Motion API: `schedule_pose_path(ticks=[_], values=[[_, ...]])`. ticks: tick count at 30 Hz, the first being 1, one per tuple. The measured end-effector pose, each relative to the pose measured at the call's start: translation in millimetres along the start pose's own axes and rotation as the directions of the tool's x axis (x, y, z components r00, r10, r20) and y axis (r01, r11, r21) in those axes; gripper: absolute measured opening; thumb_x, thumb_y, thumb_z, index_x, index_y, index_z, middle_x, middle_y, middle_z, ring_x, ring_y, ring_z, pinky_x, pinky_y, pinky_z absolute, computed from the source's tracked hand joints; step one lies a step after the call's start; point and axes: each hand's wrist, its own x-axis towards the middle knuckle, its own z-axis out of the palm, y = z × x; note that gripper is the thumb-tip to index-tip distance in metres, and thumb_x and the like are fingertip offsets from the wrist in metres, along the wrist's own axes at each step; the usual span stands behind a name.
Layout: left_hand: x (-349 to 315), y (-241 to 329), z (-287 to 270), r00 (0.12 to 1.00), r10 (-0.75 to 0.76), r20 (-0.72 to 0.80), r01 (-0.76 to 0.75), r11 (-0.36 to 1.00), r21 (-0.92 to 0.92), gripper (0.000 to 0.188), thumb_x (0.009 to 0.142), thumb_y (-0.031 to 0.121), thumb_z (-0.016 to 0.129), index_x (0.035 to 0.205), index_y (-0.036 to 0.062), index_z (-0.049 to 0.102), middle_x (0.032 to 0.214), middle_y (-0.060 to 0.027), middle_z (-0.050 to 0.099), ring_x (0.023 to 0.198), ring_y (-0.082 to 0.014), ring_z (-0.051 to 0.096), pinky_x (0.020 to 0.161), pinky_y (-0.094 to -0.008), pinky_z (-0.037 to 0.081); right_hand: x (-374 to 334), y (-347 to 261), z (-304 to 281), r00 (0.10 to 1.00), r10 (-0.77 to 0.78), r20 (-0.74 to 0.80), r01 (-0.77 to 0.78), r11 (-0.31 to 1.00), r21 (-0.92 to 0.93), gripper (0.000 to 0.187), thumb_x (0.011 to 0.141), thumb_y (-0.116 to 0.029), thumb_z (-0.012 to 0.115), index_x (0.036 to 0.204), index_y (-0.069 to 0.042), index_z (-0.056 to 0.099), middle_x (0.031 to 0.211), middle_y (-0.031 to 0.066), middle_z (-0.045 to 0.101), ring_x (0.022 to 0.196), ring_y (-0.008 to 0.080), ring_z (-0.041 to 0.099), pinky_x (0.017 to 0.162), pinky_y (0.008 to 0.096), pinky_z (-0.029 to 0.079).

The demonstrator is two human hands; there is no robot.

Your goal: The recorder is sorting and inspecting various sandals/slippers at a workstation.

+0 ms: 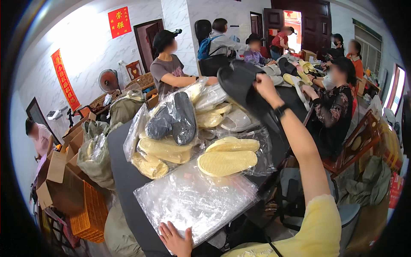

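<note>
My right hand [264,88] is raised over the far side of the table, closed on a black slipper [239,83]; motion blurs it, and I cannot tell if a second one is with it. Near the table's front edge my left hand [176,238] lies flat with spread fingers on a stack of clear plastic bags [192,203]. Just beyond the stack, a pair of yellow slippers [229,162] rests soles up on a clear bag. Left of them is a pile of bagged slippers, with a dark grey pair [173,120] above a yellow pair [165,150].
More slippers [295,68] cover the far table, where several people work. One person [169,64] stands across on the left; another [334,103] sits at the right. Cardboard boxes [64,175], an orange basket [89,214] and sacks [94,158] crowd the left floor. A wooden chair [357,139] stands right.
</note>
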Motion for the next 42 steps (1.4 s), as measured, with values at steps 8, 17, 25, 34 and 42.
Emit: schedule_pose_path(ticks=[8, 17, 25, 34, 42], values=[[0, -7, 18, 0.989, -0.117, 0.086, 0.129, 0.98, -0.152, 0.082, 0.076, 0.055, 0.059, 0.133, -0.0003, 0.041, 0.144, -0.0218, 0.029, 0.135, -0.0357, 0.024, 0.108, -0.0494, 0.017, -1, 30, 78, 0.942, -0.263, -0.207, 0.274, 0.961, 0.024, 0.028, 0.08, -0.005, 0.048, 0.104, -0.002, 0.063, 0.101, 0.0189, 0.063, 0.096, 0.0322, 0.06, 0.082, 0.0368, 0.048], [5, 2, 15, 0.985, -0.104, 0.136, 0.124, 0.981, -0.149, 0.082, 0.077, 0.054, 0.058, 0.134, -0.0012, 0.039, 0.145, -0.0222, 0.027, 0.136, -0.0355, 0.022, 0.109, -0.0483, 0.016, -203, -1, 69, 0.828, -0.422, 0.37, 0.454, 0.891, -0.001, 0.045, 0.075, -0.018, 0.065, 0.118, -0.008, 0.056, 0.117, 0.0155, 0.054, 0.107, 0.0337, 0.052, 0.093, 0.0432, 0.041], [3, -3, 18, 0.988, -0.109, 0.109, 0.124, 0.982, -0.141, 0.084, 0.076, 0.058, 0.056, 0.134, -0.0007, 0.039, 0.144, -0.0224, 0.029, 0.135, -0.0358, 0.024, 0.108, -0.0492, 0.017, -259, 16, 103, 0.747, -0.538, 0.391, 0.664, 0.634, -0.395, 0.048, 0.076, -0.012, 0.057, 0.124, -0.009, 0.05, 0.12, 0.018, 0.053, 0.109, 0.0334, 0.052, 0.094, 0.0432, 0.04], [5, 2, 19, 0.993, -0.093, 0.079, 0.104, 0.983, -0.152, 0.081, 0.076, 0.055, 0.059, 0.135, 0.0024, 0.04, 0.144, -0.02, 0.03, 0.135, -0.0341, 0.025, 0.108, -0.0486, 0.018, -173, -17, 47, 0.814, -0.561, -0.149, 0.513, 0.815, -0.269, 0.039, 0.072, -0.005, 0.06, 0.111, -0.008, 0.059, 0.095, 0.014, 0.064, 0.083, 0.032, 0.061, 0.072, 0.0407, 0.049], [3, -2, 19, 0.993, -0.102, 0.053, 0.109, 0.982, -0.155, 0.08, 0.075, 0.053, 0.061, 0.134, 0.0027, 0.041, 0.143, -0.0204, 0.031, 0.134, -0.0348, 0.027, 0.107, -0.0496, 0.02, -152, -146, -4, 0.739, -0.584, 0.335, 0.496, 0.809, 0.316, 0.044, 0.081, -0.019, 0.065, 0.122, -0.01, 0.053, 0.104, 0.0115, 0.064, 0.093, 0.023, 0.062, 0.079, 0.032, 0.047]])
